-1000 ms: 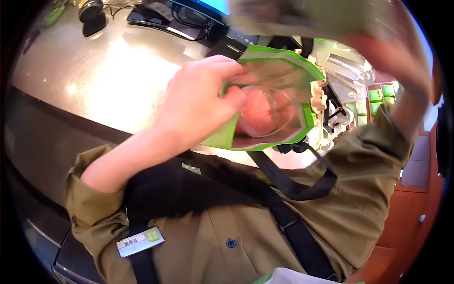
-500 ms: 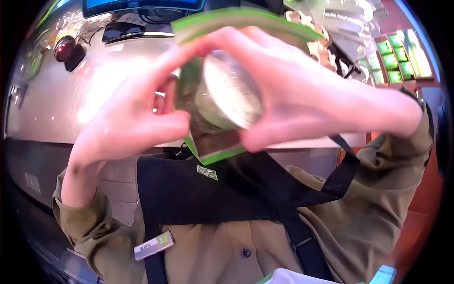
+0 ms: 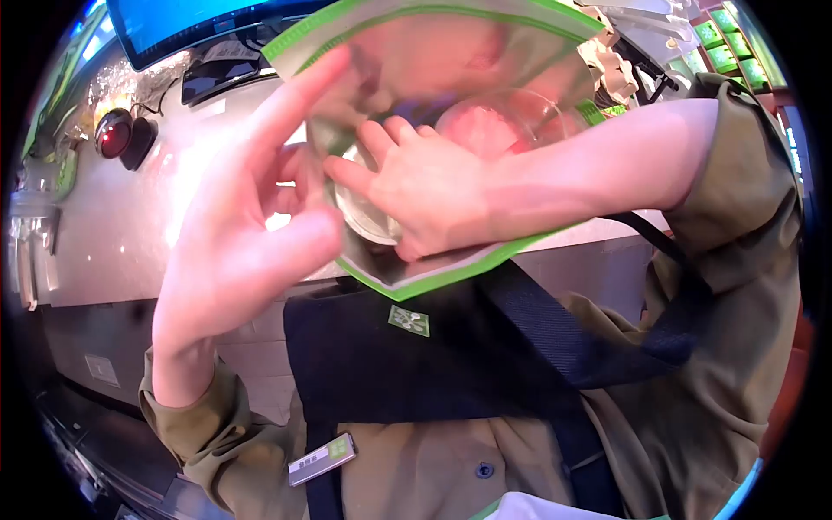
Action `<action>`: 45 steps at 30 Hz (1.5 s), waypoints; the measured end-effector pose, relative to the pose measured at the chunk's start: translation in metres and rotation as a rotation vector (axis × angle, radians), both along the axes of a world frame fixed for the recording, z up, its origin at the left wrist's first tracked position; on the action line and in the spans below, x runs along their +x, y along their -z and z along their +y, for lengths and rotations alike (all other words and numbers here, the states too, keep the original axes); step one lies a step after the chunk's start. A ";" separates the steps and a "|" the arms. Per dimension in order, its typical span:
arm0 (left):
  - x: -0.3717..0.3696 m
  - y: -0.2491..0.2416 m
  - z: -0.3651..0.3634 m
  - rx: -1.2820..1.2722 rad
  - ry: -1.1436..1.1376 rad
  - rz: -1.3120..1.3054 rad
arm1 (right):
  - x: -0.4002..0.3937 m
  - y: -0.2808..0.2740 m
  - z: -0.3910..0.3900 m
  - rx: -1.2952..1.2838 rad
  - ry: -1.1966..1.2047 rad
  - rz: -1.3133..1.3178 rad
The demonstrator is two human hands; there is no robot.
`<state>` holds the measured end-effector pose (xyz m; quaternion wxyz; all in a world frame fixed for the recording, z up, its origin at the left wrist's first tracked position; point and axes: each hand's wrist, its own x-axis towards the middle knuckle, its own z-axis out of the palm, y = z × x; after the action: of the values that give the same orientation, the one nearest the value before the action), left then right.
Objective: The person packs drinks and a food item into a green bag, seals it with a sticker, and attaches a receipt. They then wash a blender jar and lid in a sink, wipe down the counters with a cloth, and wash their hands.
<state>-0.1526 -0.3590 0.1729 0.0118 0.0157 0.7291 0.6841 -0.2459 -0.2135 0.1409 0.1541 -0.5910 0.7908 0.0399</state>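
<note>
A bag with a green rim (image 3: 451, 276) gapes open in front of me. At its left edge is my left hand (image 3: 251, 208), index finger stretched along the rim, thumb at the bag's edge and the other fingers curled outside the wall. My right hand (image 3: 433, 182) reaches inside, its fingers and thumb spread around the rim of a round cup with a whitish top (image 3: 364, 212), which it partly hides. Beyond that hand, a clear round container with pink-red contents (image 3: 485, 126) sits in the bag. The bag's bottom is hidden.
A screen (image 3: 191, 26) stands at the back left, with a black device (image 3: 221, 74) before it. A red-lensed scanner (image 3: 114, 132) sits on the light counter (image 3: 95, 251). Brown cardboard cup carriers (image 3: 607, 69) lie at the back right, near green packets (image 3: 724, 56).
My right hand has moved left and deeper into the bag with the cup. The pink-red container now shows beyond it. My left hand stays at the bag's edge.
</note>
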 end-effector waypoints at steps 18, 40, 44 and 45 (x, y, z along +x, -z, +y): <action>0.002 -0.020 -0.011 -0.268 0.377 -0.047 | -0.012 0.026 0.009 -0.011 -0.398 0.003; 0.011 0.023 -0.007 0.137 0.237 0.179 | -0.007 0.023 0.020 0.208 -0.573 0.352; 0.013 0.009 0.004 0.182 0.089 0.144 | 0.000 0.009 0.014 0.394 -0.609 0.387; 0.015 0.022 0.029 0.418 -0.073 0.189 | 0.001 0.007 0.011 0.430 -0.599 0.368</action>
<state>-0.1376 -0.3302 0.1510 -0.0849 0.0555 0.5695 0.8157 -0.2450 -0.2027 0.1337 0.1119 -0.7324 0.5718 0.3524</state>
